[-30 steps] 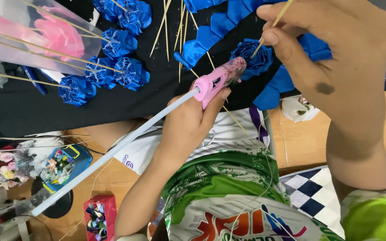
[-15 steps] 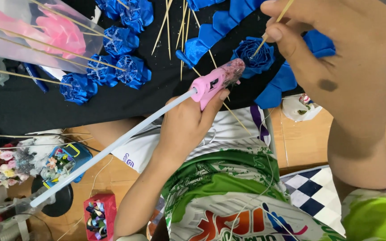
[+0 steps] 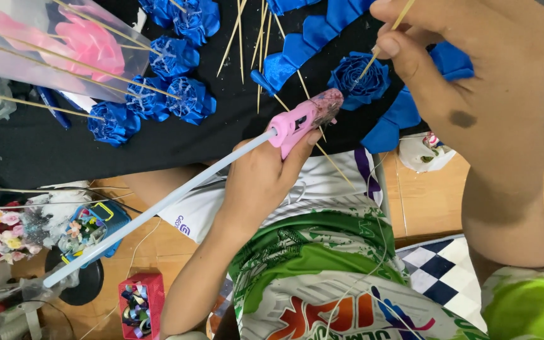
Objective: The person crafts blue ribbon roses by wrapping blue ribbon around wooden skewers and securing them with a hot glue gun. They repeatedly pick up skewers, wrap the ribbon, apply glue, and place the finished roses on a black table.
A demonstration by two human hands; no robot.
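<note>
The left hand [image 3: 259, 182] is wrapped around a pink glue gun [image 3: 303, 119], nozzle beside the blue ribbon rose [image 3: 359, 79]; the right hand [image 3: 480, 82] pinches its skewer [image 3: 385, 38] (little room: ribbon strips [image 3: 310, 44] crowd the black surface [image 3: 158, 145]).

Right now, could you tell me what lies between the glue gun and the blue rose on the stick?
Only a narrow strip of black cloth separates glue gun and blue rose, head view.

A home craft corner on the floor: wooden floorboards [image 3: 429, 208], a black cloth [image 3: 158, 151] strewn with blue ribbon roses [image 3: 174, 94], sticks [image 3: 240, 38] and trinket boxes [image 3: 136, 305].
</note>
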